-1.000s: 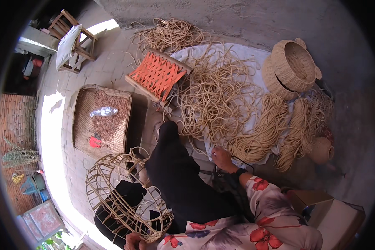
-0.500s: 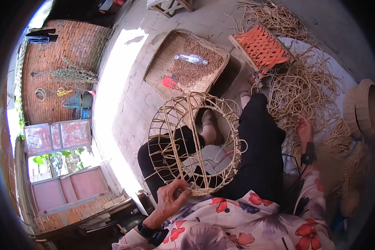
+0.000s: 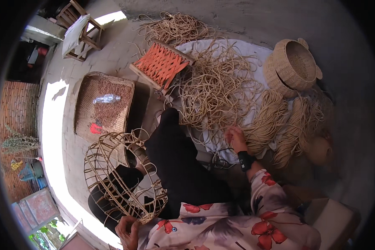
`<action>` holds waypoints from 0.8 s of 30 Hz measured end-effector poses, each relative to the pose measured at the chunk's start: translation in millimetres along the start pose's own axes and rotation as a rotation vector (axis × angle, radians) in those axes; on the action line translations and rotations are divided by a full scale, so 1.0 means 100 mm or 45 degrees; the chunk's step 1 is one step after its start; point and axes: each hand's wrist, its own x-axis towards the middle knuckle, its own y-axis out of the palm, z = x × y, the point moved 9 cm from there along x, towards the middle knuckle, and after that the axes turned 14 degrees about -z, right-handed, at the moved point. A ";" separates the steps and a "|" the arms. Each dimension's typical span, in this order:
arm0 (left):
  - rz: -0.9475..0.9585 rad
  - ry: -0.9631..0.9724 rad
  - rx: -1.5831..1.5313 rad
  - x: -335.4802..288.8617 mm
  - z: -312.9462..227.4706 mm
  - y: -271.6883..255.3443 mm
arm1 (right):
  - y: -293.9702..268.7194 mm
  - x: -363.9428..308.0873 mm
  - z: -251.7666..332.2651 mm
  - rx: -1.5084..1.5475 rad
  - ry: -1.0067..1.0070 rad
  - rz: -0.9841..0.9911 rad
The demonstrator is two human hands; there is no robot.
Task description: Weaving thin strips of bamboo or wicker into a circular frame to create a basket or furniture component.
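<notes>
A round, openwork basket frame [image 3: 112,173] of tan cane or cord leans across my lap at the lower left, its ribs spaced apart. My left hand [image 3: 128,230] is closed on its near rim; the fingertips are partly hidden. Farther right, my right hand [image 3: 235,136] reaches over the near edge of a loose, tangled heap of tan cord [image 3: 221,89]. Its fingers are loosely bent and somewhat apart, and I see no cord held in them. The heap lies on a white cloth [image 3: 248,52].
Bundled cord hanks [image 3: 266,121] and two stacked woven baskets [image 3: 298,62] stand at right. Beyond my knee is an orange-strapped stool [image 3: 161,64]. A square woven tray [image 3: 84,98] holds brown bits, a clear bottle [image 3: 107,98] and a red item. A wooden chair [image 3: 84,39] stands far left.
The view has swung right, so everything sits farther left and the stacked baskets show fully. My left hand keeps its grip on the frame. My right hand stays by the cord heap.
</notes>
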 end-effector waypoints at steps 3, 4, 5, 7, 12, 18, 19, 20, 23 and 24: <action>-0.017 0.024 0.024 0.01 -0.04 0.01 | -0.24 0.04 -0.21 -0.049 0.125 -0.091; -0.018 0.044 0.023 0.02 -0.06 0.01 | -0.33 0.05 -0.29 -0.088 0.167 -0.142; -0.019 0.063 0.023 0.03 -0.07 0.01 | -0.37 0.04 -0.32 -0.165 0.123 -0.099; -0.009 0.098 0.072 0.03 -0.09 0.02 | -0.48 0.01 -0.42 -0.309 0.130 -0.104; -0.009 0.111 0.056 0.01 -0.14 0.02 | -0.64 -0.21 -0.57 -0.294 0.270 -0.132; 0.025 0.171 0.033 0.03 -0.20 0.01 | -0.53 -0.36 -0.50 -0.341 0.336 -0.050; 0.008 0.243 0.088 0.02 -0.24 0.00 | -0.44 -0.35 -0.44 -0.346 0.331 -0.007; 0.033 0.250 0.060 0.00 -0.24 -0.02 | -0.38 -0.32 -0.36 -0.388 0.305 -0.025; 0.121 0.370 -0.089 -0.12 -0.27 -0.11 | 0.02 -0.27 0.05 -0.398 0.149 0.108; -0.007 0.463 -0.141 -0.16 -0.28 -0.25 | 0.11 -0.26 0.21 -0.394 0.162 0.055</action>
